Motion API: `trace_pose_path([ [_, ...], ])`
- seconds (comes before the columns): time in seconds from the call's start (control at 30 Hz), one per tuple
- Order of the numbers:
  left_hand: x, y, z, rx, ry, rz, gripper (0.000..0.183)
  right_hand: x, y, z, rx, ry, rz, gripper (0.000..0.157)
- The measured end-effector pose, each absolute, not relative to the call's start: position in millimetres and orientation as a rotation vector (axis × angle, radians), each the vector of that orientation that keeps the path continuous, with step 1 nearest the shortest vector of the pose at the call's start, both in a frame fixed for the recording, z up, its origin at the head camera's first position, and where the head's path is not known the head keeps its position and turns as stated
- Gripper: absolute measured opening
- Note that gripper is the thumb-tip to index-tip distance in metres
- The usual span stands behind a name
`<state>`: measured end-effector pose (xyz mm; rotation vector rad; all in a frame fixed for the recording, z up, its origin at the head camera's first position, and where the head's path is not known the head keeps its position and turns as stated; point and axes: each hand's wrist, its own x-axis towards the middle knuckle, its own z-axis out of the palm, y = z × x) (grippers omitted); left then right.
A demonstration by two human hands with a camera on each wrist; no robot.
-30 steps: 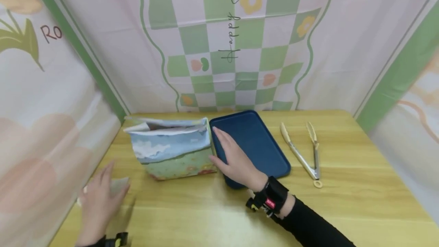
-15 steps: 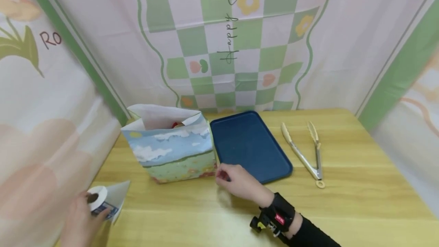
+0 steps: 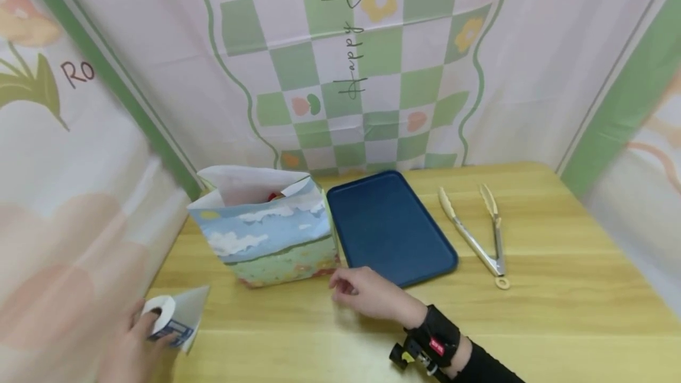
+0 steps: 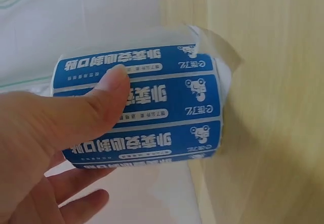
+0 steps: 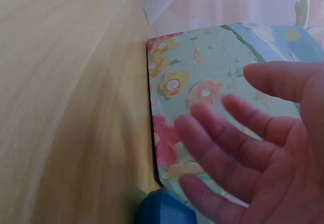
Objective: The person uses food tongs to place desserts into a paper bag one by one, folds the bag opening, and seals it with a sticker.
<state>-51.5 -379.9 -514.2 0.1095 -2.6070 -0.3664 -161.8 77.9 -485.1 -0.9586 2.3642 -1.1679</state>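
Note:
My left hand (image 3: 133, 336) grips a roll of blue-and-white sticker labels (image 4: 152, 107) at the table's left edge. In the left wrist view the thumb presses on the printed face, and a loose pale strip trails off the far side. A paper bag (image 3: 276, 247) printed with sky and flowers stands upright with its top open; something red shows just inside. My right hand (image 3: 367, 294) hovers by the bag's lower right corner, fingers loosely bent and holding nothing. The right wrist view shows its fingers (image 5: 223, 158) apart, in front of the bag's flowered side.
A dark blue tray (image 3: 391, 229) lies flat just right of the bag. Further right, metal tongs (image 3: 476, 247) with cream tips lie spread on the wooden table (image 3: 558, 300). Patterned cloth (image 3: 372, 75) hangs behind the table and at both sides.
My left hand has picked up the label roll and turned it into view. My right hand has drawn back from the bag's side toward me. The bag's top has opened wider.

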Motion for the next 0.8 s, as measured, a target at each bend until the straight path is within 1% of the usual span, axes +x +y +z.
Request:
trace_pose_path([
  [0.2, -46.2, -349.8, -513.2, 0.074, -2.602, -0.419, 0.049, -155.4, 76.2, -478.7, -1.047, 2.288, -1.209, 0.028],
  [0.47, -50.7, -278.1, -494.4, -0.108, -2.521, -0.706, 0.047, -152.5, 71.4, -472.5, -1.241, 2.353, -1.211, 0.037],
  [0.6, -54.3, -238.2, -484.9, -0.182, -2.513, -0.801, 0.045, -149.2, 67.4, -472.5, -1.394, 2.401, -1.245, 0.042],
  [0.8, -57.5, -184.6, -478.3, -0.257, -2.482, -1.02, 0.043, -142.6, 60.9, -473.9, -1.723, 2.46, -1.156, 0.053],
])
